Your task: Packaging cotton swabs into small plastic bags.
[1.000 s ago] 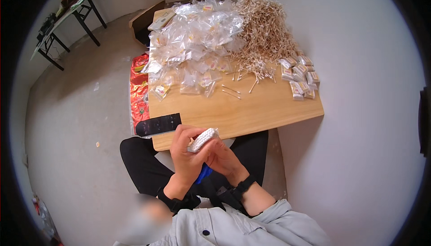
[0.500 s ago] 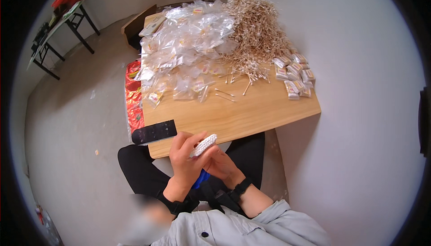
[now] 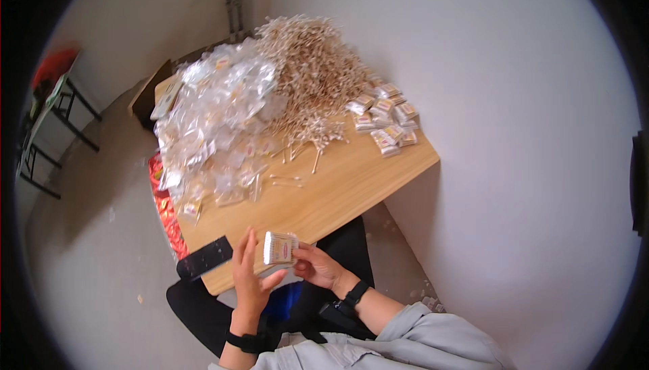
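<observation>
Both my hands hold a small clear packet of cotton swabs [image 3: 279,248] just above the near edge of a wooden table [image 3: 351,181]. My left hand [image 3: 250,277] presses against the packet's left side with fingers stretched upward. My right hand [image 3: 316,266] grips its right end. A big heap of loose cotton swabs [image 3: 312,76] lies at the far side of the table, with a mound of empty clear plastic bags [image 3: 216,116] to its left. Several filled packets [image 3: 385,116] are stacked near the right edge.
A black phone [image 3: 205,258] lies on the table's near left corner. A red patterned bag [image 3: 165,211] sits on the floor at the table's left. A cardboard box [image 3: 150,93] stands behind the table, a folding table [image 3: 51,123] at far left, a white wall at right.
The view has swung, so the table now lies more to the upper right. The packet has risen slightly from my lap toward the table edge, still in both hands.
</observation>
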A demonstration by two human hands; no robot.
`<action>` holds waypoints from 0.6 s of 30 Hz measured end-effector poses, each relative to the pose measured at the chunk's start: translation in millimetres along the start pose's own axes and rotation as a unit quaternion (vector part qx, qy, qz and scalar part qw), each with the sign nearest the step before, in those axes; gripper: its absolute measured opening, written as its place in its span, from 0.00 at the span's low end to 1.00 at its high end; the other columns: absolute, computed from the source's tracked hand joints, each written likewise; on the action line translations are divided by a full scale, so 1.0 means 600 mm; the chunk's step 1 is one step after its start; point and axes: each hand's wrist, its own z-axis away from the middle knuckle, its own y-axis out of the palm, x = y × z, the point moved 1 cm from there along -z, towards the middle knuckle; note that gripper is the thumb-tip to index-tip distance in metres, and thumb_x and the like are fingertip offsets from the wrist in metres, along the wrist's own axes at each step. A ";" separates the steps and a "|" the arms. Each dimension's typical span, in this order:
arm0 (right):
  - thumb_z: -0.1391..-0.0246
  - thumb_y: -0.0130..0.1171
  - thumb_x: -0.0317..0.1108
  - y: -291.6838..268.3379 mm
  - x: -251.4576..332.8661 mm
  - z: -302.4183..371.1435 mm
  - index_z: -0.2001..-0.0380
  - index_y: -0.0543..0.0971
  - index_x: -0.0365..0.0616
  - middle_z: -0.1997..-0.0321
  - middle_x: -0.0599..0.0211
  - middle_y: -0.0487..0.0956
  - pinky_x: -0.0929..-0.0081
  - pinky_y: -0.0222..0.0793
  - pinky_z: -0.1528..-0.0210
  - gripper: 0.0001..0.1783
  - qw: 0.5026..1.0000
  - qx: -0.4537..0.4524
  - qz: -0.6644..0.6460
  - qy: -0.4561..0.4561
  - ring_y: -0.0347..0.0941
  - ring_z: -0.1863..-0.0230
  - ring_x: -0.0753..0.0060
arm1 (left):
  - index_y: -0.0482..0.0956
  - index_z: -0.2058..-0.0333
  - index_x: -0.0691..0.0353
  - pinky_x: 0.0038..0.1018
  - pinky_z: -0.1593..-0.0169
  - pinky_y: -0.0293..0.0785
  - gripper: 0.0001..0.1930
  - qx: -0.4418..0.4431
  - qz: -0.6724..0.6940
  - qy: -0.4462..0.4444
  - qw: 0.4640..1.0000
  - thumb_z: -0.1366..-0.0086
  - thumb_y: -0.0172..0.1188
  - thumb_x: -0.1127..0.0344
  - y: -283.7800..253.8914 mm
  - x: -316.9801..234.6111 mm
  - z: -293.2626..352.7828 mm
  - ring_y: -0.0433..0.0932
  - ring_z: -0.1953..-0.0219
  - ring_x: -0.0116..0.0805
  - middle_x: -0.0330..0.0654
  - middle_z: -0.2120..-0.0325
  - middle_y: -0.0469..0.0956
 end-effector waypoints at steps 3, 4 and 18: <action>0.38 0.57 0.32 -0.059 0.070 0.003 0.62 0.76 0.46 0.75 0.80 0.70 0.90 0.57 0.78 0.04 0.994 -0.097 0.033 -0.030 0.58 0.80 0.90 | 0.72 0.44 0.66 0.36 0.39 0.64 0.29 -0.024 -0.054 -0.062 0.996 0.43 0.67 0.62 0.000 0.090 0.029 0.68 0.42 0.49 0.53 0.44 0.68; 0.39 0.57 0.32 -0.070 0.108 0.006 0.64 0.75 0.46 0.76 0.79 0.71 0.91 0.55 0.81 0.03 0.989 -0.135 0.050 -0.044 0.59 0.82 0.89 | 0.72 0.44 0.66 0.36 0.39 0.64 0.29 -0.021 -0.052 -0.055 0.997 0.43 0.67 0.62 -0.001 0.108 0.036 0.68 0.42 0.49 0.53 0.44 0.68; 0.39 0.54 0.33 0.044 0.395 -0.016 0.60 0.79 0.45 0.72 0.79 0.74 0.87 0.64 0.71 0.07 0.872 -0.212 0.315 -0.309 0.70 0.69 0.86 | 0.75 0.52 0.68 0.34 0.42 0.67 0.17 -0.002 -0.041 -0.127 0.991 0.40 0.63 0.69 -0.003 0.164 0.040 0.69 0.47 0.47 0.51 0.50 0.68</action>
